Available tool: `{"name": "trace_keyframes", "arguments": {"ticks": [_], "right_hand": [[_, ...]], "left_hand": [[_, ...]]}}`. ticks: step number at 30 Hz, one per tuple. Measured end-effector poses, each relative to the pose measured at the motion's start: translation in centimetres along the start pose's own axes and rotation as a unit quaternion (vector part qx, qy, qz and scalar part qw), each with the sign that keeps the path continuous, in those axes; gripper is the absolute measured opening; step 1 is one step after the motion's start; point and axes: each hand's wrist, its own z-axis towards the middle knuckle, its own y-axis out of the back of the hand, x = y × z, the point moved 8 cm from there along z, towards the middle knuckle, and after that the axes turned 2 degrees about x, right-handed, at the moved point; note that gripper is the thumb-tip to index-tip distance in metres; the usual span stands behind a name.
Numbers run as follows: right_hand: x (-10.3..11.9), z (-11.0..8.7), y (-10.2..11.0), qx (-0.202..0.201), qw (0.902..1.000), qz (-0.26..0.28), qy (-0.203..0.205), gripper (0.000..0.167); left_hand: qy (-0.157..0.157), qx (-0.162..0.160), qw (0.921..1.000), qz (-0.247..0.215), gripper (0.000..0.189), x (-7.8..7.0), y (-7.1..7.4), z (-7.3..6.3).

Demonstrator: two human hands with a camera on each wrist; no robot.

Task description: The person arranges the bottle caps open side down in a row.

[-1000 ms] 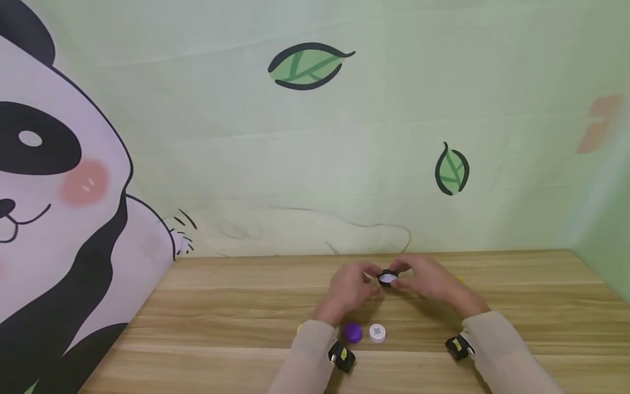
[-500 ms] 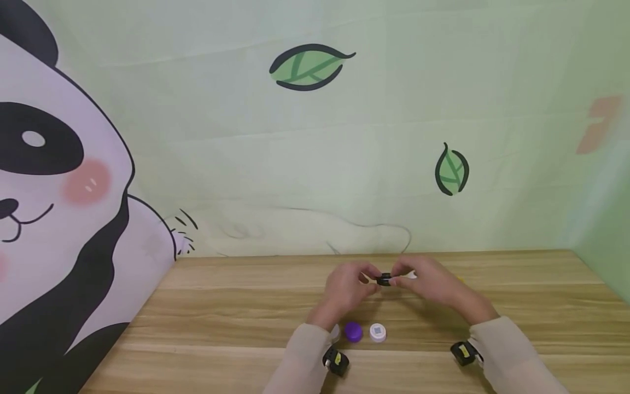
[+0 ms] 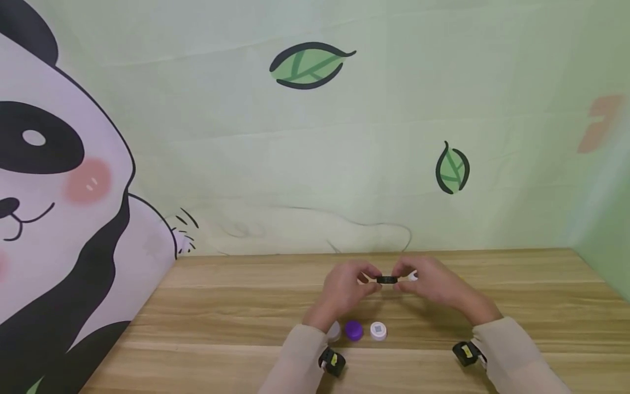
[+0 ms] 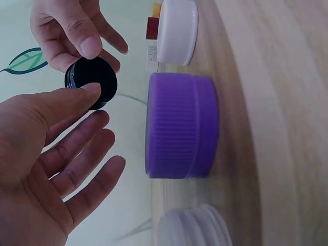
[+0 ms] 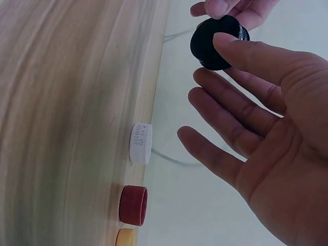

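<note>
A round black bottle cap (image 3: 386, 279) is held above the table between both hands, edge-on in the head view. My left hand (image 3: 344, 283) pinches its left side between thumb and index finger. From the other side, my right hand (image 3: 430, 282) pinches it too. In the left wrist view the cap's dark flat face (image 4: 106, 77) shows beneath the left thumb, and the left hand's other fingers are spread. A ribbed purple cap (image 3: 354, 330) and a white cap (image 3: 378, 331) stand nearer on the table, beside a translucent cap (image 3: 333, 332).
Beyond the right hand stand a white cap with printed digits (image 5: 141, 143), a red cap (image 5: 133, 206) and a yellow cap (image 5: 126, 237). The wooden table (image 3: 236, 306) ends at a green cloth backdrop (image 3: 236, 164) with a panda print.
The black cap has tilted from showing its pale inside to edge-on between the fingers. Both forearms have shifted slightly outward, and the translucent cap has come into view beside the left sleeve.
</note>
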Motion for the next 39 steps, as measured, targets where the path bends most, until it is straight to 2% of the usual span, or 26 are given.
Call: {"name": "trace_keyframes", "arguments": {"ticks": [13,18,24,32,39], "right_hand": [[0.1,0.0,0.0,0.011,0.9996,0.026,0.001,0.006],[0.0,-0.1,0.0,0.018,0.9992,0.035,0.001,0.004],[-0.1,-0.2,0.0,0.024,0.9981,0.054,-0.016,0.010],[0.1,-0.2,-0.1,0.023,0.9956,0.089,-0.020,0.015],[0.5,-0.3,-0.1,0.039,0.9955,0.086,-0.009,0.018]], "left_hand": [[-0.034,-0.010,0.9988,-0.033,0.018,-0.5,0.4,-0.3],[-0.039,-0.013,0.9978,-0.052,0.026,-0.5,0.4,-0.5],[-0.049,-0.010,0.9980,-0.039,0.040,-1.1,0.5,-1.0],[-0.072,-0.018,0.9971,-0.015,0.046,-1.6,0.5,-1.2],[-0.062,-0.008,0.9979,-0.017,0.043,-1.4,0.3,-1.1]]}}
